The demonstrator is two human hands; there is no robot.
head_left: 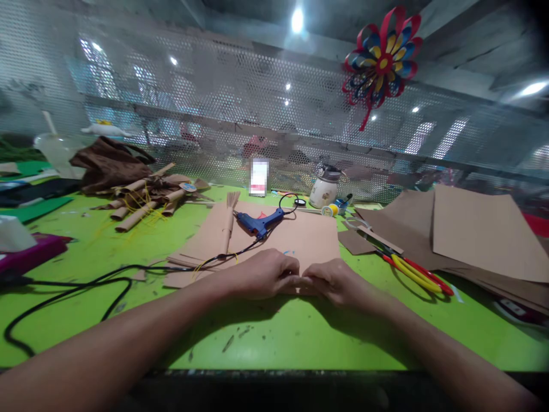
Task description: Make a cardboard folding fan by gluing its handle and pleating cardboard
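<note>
My left hand [268, 273] and my right hand [337, 280] meet over the near edge of a stack of brown kraft paper [315, 234]. The fingers of both are pinched together, thumbs close to each other. What lies between the fingertips is hidden or too small to make out. Just beyond the hands a blue glue gun [259, 225] rests on its side on the paper. Left of it lies a rolled paper piece with a fringed end [229, 223]. A thin yellow thread [198, 270] curls near my left wrist.
Red-and-yellow-handled scissors [418, 276] lie right of the hands, beside large brown sheets [484, 234]. Several paper rolls [137, 216] are heaped at left. A black cable [124, 269] crosses the green table [206, 343]. A white jar [323, 187] and a lit phone [258, 176] stand behind.
</note>
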